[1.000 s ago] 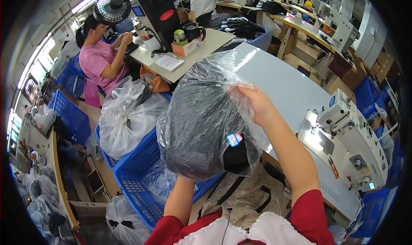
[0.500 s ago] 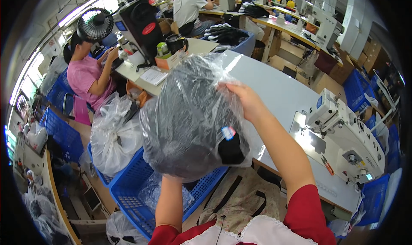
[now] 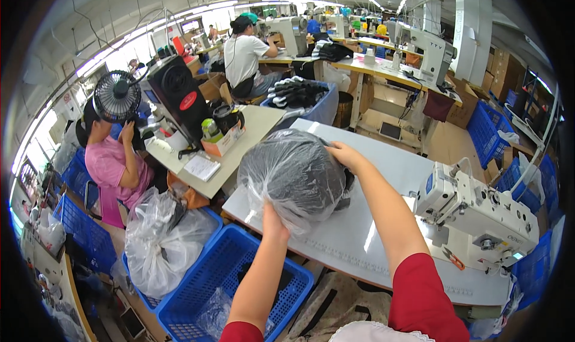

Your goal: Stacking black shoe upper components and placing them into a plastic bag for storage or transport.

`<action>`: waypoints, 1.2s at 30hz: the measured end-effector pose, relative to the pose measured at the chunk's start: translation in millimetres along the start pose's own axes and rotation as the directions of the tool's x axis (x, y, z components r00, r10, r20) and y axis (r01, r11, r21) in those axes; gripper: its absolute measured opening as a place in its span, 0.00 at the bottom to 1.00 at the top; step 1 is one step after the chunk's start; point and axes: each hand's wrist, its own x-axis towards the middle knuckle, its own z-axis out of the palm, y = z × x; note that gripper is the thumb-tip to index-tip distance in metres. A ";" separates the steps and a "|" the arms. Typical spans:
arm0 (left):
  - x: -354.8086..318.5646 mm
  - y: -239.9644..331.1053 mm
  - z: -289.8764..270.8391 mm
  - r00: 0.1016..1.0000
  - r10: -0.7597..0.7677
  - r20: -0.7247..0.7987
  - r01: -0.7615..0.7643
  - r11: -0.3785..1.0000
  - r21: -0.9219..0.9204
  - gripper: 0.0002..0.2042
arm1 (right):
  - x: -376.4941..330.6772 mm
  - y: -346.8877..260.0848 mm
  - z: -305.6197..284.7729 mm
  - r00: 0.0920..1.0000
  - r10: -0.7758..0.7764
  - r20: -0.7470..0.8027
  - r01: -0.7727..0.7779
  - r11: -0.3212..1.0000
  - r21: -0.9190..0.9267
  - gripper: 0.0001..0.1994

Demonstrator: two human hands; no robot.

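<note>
A bulging clear plastic bag (image 3: 293,177) packed with dark, soft-looking items rests on the pale sewing table (image 3: 383,147). My left hand (image 3: 274,223) grips its near left side, the fingers partly hidden by the film. Against the upper right side of the bag, my right hand (image 3: 347,156) holds on with its fingers bent over the plastic. A bit of black material pokes out beside the bag on the right. What exactly the dark items are, I cannot tell.
A sewing machine (image 3: 473,207) stands at the table's right, with red-handled snips (image 3: 453,258) beside it. Blue crates (image 3: 299,277) and a tied plastic bag (image 3: 159,246) are at the lower left. A co-worker in pink (image 3: 114,162) sits by a fan (image 3: 117,95).
The bag has come down from in front of me onto the table, both hands still on it. My view has tilted upward, showing more of the room.
</note>
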 end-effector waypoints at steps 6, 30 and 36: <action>34.7 -61.2 30.2 0.984 0.150 -0.099 -0.151 0.989 0.000 0.24 | 51.3 33.6 -21.6 0.673 -0.454 -0.584 0.203 0.872 -0.445 0.23; -131.0 104.8 -6.1 0.946 -0.322 0.037 -0.078 -0.116 0.990 0.22 | -219.5 47.9 76.5 0.905 -0.299 -0.303 0.324 0.945 0.035 0.11; -152.5 63.2 71.9 0.445 0.344 0.827 -0.647 -0.515 0.562 0.15 | -243.7 35.3 64.0 0.934 -0.245 -0.259 0.273 0.959 0.077 0.12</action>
